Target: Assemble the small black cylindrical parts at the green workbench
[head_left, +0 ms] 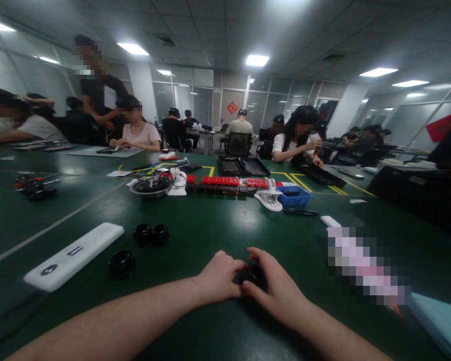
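On the green table right in front of me, both my hands meet around a glossy black round piece [254, 274], ring-like in what shows of it. My left hand [221, 277] has its fingers bent against the piece's left side. Thumb and fingers of my right hand [280, 287] curve around its right side. My fingers cover much of it. Similar black rings lie apart to the left: one ring [121, 263] by itself, and a touching pair [151, 234] farther back.
A white power strip [75, 255] lies at the left. Across the table stand a metal bowl [150, 186], red strips [220, 181], a white clamp-like stand [269, 196] and a blue bin [293, 195]. A light-blue object [441, 321] is at the right. Co-workers sit beyond.
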The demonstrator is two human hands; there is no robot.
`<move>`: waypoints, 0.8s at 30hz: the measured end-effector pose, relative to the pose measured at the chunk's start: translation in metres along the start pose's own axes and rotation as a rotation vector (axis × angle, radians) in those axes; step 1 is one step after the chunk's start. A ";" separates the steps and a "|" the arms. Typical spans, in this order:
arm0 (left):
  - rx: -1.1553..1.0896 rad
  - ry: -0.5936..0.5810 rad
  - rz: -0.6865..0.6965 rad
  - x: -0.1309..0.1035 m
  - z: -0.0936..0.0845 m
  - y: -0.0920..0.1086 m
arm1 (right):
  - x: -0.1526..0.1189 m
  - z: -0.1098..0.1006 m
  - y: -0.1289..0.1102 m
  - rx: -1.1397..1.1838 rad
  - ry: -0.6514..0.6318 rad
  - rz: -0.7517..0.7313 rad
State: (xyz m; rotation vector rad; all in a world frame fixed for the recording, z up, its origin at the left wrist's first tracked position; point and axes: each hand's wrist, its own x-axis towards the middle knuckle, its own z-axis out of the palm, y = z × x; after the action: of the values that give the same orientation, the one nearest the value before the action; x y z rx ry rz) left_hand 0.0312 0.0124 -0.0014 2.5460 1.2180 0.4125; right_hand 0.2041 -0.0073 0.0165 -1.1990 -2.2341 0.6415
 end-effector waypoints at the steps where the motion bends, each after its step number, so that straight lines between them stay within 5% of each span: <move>1: 0.001 -0.001 0.000 0.000 -0.001 0.000 | 0.001 0.000 0.000 -0.006 0.001 0.024; 6: 0.002 -0.006 -0.008 0.000 -0.004 0.004 | 0.003 -0.001 -0.001 -0.001 -0.002 0.044; 13: -0.019 -0.005 0.022 0.000 -0.002 0.002 | -0.004 -0.005 -0.005 0.043 -0.027 -0.127; 20: -0.001 -0.006 0.001 0.000 0.001 0.000 | 0.003 -0.002 -0.001 -0.009 -0.011 0.064; 24: -0.007 -0.007 0.005 0.001 -0.001 0.002 | 0.001 -0.002 -0.001 0.018 -0.036 -0.014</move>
State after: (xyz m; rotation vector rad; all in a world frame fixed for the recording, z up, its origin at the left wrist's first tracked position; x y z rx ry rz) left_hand 0.0326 0.0120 0.0006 2.5434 1.2063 0.4081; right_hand 0.2048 -0.0064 0.0188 -1.1712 -2.2596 0.6813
